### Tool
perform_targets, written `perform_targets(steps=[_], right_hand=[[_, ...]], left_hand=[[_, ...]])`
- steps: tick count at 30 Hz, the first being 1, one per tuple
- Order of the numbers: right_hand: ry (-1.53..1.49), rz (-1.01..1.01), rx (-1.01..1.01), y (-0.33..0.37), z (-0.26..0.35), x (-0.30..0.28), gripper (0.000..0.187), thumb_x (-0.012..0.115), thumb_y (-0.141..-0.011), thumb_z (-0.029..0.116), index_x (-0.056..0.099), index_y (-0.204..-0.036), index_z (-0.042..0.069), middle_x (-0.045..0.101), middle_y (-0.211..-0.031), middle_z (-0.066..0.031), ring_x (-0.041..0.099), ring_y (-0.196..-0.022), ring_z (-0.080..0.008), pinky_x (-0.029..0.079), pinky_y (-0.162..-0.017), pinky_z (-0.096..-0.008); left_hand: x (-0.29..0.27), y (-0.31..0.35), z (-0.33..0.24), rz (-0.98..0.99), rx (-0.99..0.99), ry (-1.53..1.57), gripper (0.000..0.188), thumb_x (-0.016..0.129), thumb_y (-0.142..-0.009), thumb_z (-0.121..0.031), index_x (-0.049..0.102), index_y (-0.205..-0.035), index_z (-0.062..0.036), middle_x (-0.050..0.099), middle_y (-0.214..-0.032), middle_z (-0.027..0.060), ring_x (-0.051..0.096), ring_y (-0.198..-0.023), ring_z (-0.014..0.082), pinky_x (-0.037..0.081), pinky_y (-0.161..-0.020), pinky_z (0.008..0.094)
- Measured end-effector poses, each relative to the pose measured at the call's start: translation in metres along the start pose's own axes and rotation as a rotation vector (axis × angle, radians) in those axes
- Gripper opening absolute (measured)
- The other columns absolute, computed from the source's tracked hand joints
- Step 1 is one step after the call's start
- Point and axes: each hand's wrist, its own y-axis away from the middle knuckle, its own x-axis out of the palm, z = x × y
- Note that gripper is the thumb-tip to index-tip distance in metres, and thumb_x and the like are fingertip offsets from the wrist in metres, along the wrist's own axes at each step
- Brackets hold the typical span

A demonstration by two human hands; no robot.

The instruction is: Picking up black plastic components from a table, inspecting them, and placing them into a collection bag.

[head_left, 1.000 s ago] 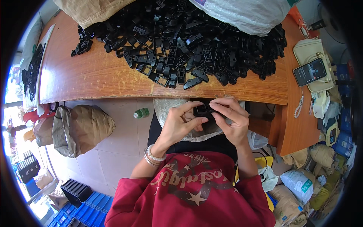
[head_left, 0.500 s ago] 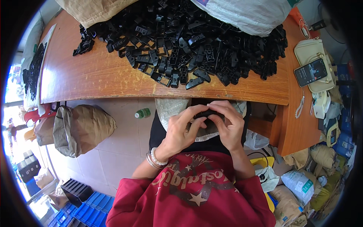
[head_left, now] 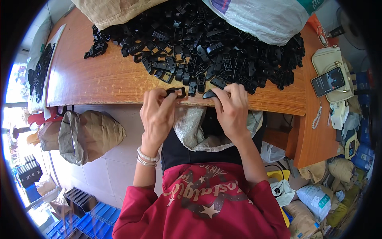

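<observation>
My left hand (head_left: 157,111) pinches a black plastic frame (head_left: 181,93) with an open window in it, at the front edge of the wooden table (head_left: 119,85). My right hand (head_left: 231,107) has thumb and fingers closed on a small solid black plastic piece (head_left: 207,94), held a short way to the right of the frame. Just beyond both hands spreads a big heap of black plastic parts (head_left: 191,59), some hollow, some solid. Below the hands, a woven sack (head_left: 191,127) lies over my lap with its mouth open and a dark inside.
A brown paper bag (head_left: 119,10) and a white woven sack (head_left: 262,20) lie behind the heap. At the right stand a cream handbag (head_left: 322,59) and a phone (head_left: 328,81). A paper sack (head_left: 91,135) sits on the floor at left, near blue crates (head_left: 99,219).
Both hands were together over my lap around something dark. They have parted and moved up to the table edge, each now holding its own black part. The sack mouth shows more.
</observation>
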Motion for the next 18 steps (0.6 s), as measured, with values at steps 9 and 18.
perform_targets(steps=[9, 18], right_hand=[[-0.677, -0.060, 0.378, 0.017, 0.019, -0.032, 0.027, 0.068, -0.083, 0.000, 0.063, -0.110, -0.002, 0.061, -0.097, -0.0071, 0.052, -0.076, -0.0116, 0.042, -0.068, -0.0224], [-0.774, 0.017, 0.268, 0.023, 0.022, -0.037, 0.024, 0.073, -0.079, 0.008, 0.069, -0.101, 0.000, 0.060, -0.097, -0.0072, 0.059, -0.087, -0.0183, 0.047, -0.075, -0.0276]], left_hand=[[-0.004, 0.010, -0.047, 0.146, -0.292, 0.652, 0.033, 0.071, -0.079, 0.000, 0.060, -0.110, 0.0002, 0.062, -0.093, 0.0128, 0.060, -0.067, 0.0213, 0.049, -0.057, 0.0283], [-0.012, 0.006, -0.056, 0.437, -0.606, 0.931, 0.039, 0.075, -0.077, -0.001, 0.061, -0.114, 0.0023, 0.063, -0.074, 0.0071, 0.060, -0.061, 0.0074, 0.046, -0.056, 0.0219]])
